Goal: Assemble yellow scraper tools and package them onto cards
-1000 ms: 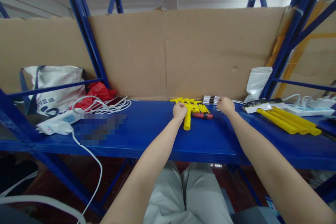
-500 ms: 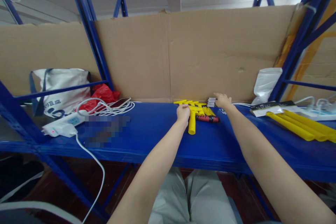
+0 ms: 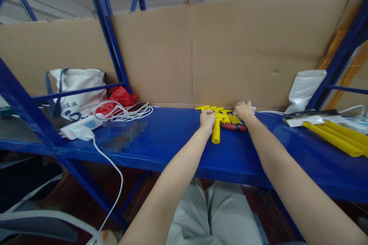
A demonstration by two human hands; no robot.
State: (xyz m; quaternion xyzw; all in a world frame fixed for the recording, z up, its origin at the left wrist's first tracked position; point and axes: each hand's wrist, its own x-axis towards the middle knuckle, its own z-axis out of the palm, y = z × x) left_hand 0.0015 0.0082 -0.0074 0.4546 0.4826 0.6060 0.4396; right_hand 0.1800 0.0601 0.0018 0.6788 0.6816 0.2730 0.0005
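My left hand (image 3: pixel 207 121) is closed around one side of a yellow T-shaped plastic handle (image 3: pixel 216 134), whose round stem points toward me. Just to the right, my right hand (image 3: pixel 244 110) reaches over a small stack of white pieces (image 3: pixel 253 109), its fingers apart and partly covering the stack. Between the hands lie several flat yellow pieces (image 3: pixel 235 119). A red and black screwdriver (image 3: pixel 234 127) rests in front of them. Behind my left hand, more yellow T-shaped parts (image 3: pixel 202 107) lie near the cardboard.
A cardboard sheet (image 3: pixel 161 57) backs the blue shelf (image 3: pixel 172 138). Yellow tubes (image 3: pixel 333 138) and a white pouch (image 3: pixel 305 88) are on the right. A power strip (image 3: pixel 83 127), white cables (image 3: pixel 140 114), a red bag (image 3: pixel 122 96) and a cloth bag (image 3: pixel 83 84) occupy the left.
The view has shifted slightly. My right hand has moved left, from beside the white stack to over it. My left hand keeps hold of the yellow T-shaped handle.
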